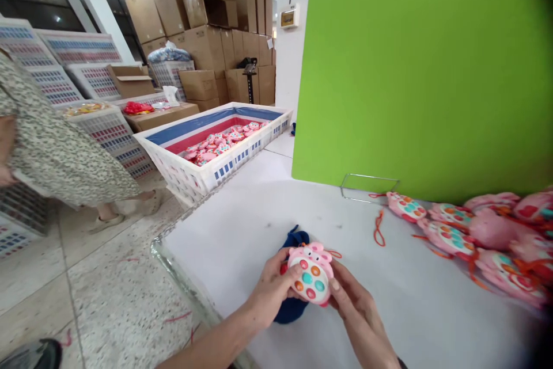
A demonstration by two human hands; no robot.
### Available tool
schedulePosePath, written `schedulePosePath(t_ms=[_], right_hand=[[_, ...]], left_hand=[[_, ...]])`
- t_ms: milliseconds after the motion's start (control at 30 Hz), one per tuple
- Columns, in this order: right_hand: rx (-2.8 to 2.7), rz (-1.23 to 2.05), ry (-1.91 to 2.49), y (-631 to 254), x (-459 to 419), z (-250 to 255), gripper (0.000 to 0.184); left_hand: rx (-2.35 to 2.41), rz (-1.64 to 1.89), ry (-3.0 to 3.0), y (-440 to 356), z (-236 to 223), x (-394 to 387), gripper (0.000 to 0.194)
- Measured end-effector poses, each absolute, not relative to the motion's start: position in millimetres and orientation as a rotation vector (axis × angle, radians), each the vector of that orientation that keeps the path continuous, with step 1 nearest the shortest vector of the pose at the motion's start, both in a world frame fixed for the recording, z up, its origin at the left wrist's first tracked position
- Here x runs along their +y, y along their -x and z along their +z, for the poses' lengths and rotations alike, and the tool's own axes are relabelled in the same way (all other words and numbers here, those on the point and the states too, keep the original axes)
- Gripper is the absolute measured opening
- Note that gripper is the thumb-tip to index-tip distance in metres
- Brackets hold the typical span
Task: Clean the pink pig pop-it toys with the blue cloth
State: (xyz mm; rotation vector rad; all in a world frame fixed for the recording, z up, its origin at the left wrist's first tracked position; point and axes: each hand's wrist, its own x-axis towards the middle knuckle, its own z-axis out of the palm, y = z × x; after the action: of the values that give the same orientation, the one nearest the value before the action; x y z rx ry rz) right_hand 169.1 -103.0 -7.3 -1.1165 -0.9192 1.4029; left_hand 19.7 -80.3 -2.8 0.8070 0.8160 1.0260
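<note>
Between my two hands is a pink animal-shaped pop toy (311, 278) with a white belly and coloured round bumps, its face turned up toward me. My left hand (272, 282) grips its left side, thumb lying across the front. On the other edge my right hand (352, 300) pinches it with thumb and fingers. An orange cord loop sticks out behind its top. Below the toy, a dark blue cloth (292, 312) lies on the table, partly hidden by the toy and my left hand.
Pink toys (488, 231) with orange cords are piled at right before a green panel (415, 69). A loose orange cord (379, 229) and a wire frame (369, 187) lie nearby. Left, a white crate (181, 176) holds more toys. A person in a patterned dress (56, 139) is beyond.
</note>
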Motion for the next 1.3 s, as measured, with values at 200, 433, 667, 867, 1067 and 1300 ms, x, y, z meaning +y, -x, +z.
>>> schedulePosePath(t_ms=[200,433,667,867,1067,1300], right_hand=[[-1.025,1.298,1.166,-170,-98,-17,0.047],[-1.039,1.218,1.191,-163,-98,-19,0.05],[-0.996,1.24,1.214,-163,-100,-12,0.046],[-0.916,1.383,1.122,-163,-100,-13,0.047],[-1.075,1.192,1.276,-163,-96,-16,0.046],[-1.061,1.296,1.32,-172,-96,-28,0.048]], left_hand=[[0.872,1.074,-0.734,-21,-7,-80,0.042],[0.859,1.064,-0.754,-19,-8,-82,0.038],[0.856,1.032,-0.828,-16,-5,-83,0.047],[0.833,1.008,-0.684,-16,-9,-80,0.049],[0.907,1.016,-0.821,-17,-2,-86,0.051],[0.941,0.972,-0.721,-13,-9,-87,0.057]])
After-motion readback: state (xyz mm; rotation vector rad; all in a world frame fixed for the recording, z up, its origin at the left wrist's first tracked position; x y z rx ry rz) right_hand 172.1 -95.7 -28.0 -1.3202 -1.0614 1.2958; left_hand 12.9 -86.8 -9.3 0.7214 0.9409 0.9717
